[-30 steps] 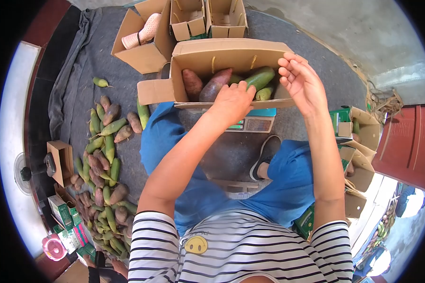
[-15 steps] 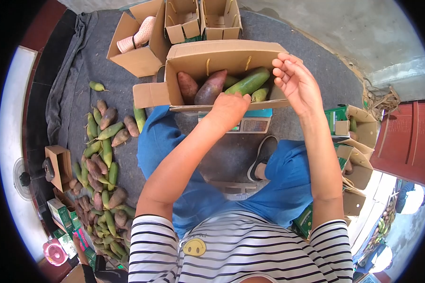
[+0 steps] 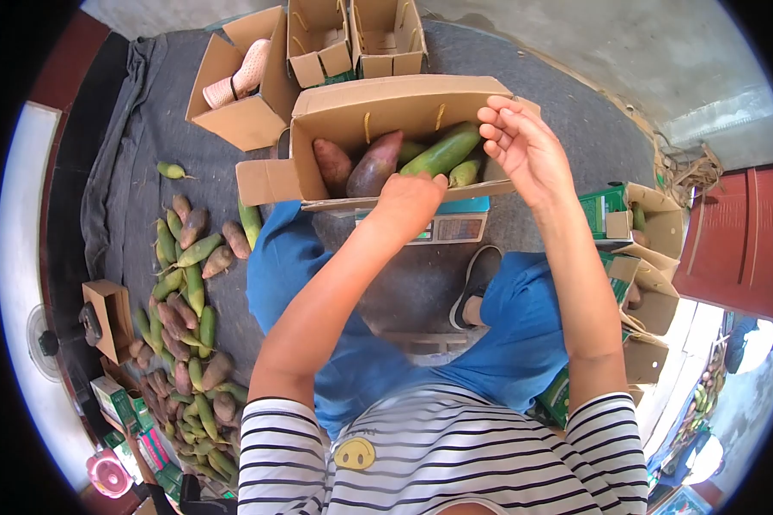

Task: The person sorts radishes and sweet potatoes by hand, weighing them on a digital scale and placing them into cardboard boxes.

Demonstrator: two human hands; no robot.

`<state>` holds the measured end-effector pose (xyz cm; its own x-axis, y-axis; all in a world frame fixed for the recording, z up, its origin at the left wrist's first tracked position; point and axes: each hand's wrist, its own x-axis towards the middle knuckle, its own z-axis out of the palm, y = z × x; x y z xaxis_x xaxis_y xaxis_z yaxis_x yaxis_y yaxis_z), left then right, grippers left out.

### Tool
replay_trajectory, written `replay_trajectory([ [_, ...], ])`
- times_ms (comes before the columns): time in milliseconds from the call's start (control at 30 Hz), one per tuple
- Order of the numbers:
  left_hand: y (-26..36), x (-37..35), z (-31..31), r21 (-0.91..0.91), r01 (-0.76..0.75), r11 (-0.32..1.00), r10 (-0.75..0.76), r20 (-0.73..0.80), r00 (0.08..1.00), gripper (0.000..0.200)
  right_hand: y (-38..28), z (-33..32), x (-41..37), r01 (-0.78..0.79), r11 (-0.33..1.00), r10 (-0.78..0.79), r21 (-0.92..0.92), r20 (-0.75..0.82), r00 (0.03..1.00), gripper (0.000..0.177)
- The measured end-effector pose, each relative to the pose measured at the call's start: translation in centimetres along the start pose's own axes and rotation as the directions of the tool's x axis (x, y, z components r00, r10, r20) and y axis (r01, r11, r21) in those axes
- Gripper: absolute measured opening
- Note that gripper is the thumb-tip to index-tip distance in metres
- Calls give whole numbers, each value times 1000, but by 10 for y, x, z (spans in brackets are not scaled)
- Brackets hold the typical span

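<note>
A long cardboard box (image 3: pixel 404 96) stands in front of me on a digital scale (image 3: pixel 455 225). Inside lie two purplish-red radishes (image 3: pixel 375 165) on the left and several green ones on the right. My left hand (image 3: pixel 412 196) reaches over the near wall, its fingers closed at the lower end of a large green radish (image 3: pixel 445 151); its fingertips are partly hidden. My right hand (image 3: pixel 526 146) hovers at the box's right end, palm inward, fingers loosely bent and apart, with nothing in it. A smaller green radish (image 3: pixel 465 174) rests near the box's right side.
On the left, a heap of green and purplish radishes (image 3: pixel 199 343) covers the dark ground cloth. Open boxes (image 3: pixel 388 51) stand beyond, one with a pink mesh sleeve (image 3: pixel 242 75). Filled boxes (image 3: pixel 653 223) line the right. Another person's arm (image 3: pixel 142 455) shows at lower left.
The view has shifted slightly, moving the boxes a little left in the picture. My left hand stays at the green radish, and my right hand stays by the box's right end.
</note>
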<state>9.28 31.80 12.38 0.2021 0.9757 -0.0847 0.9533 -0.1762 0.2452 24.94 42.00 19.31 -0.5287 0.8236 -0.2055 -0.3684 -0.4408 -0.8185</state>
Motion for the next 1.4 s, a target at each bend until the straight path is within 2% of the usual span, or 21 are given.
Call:
replay_trajectory([
  [367,0,-1,-3,21,14,1000,-16,61,998,21,7,2,1,32,999,-32,4,-17,999,21],
  [567,5,-4,-8,-31,-30,999,29,-19,999,17,9,5,1,25,997,-22,70,-45,999,22],
  [733,7,-3,-10,-21,-11,1000,12,29,1000,19,4,9,-2,16,997,-11,69,-69,998,21],
  [1400,8,-4,-8,8,-29,1000,29,10,1000,19,6,14,0,35,998,-31,59,-74,997,20],
])
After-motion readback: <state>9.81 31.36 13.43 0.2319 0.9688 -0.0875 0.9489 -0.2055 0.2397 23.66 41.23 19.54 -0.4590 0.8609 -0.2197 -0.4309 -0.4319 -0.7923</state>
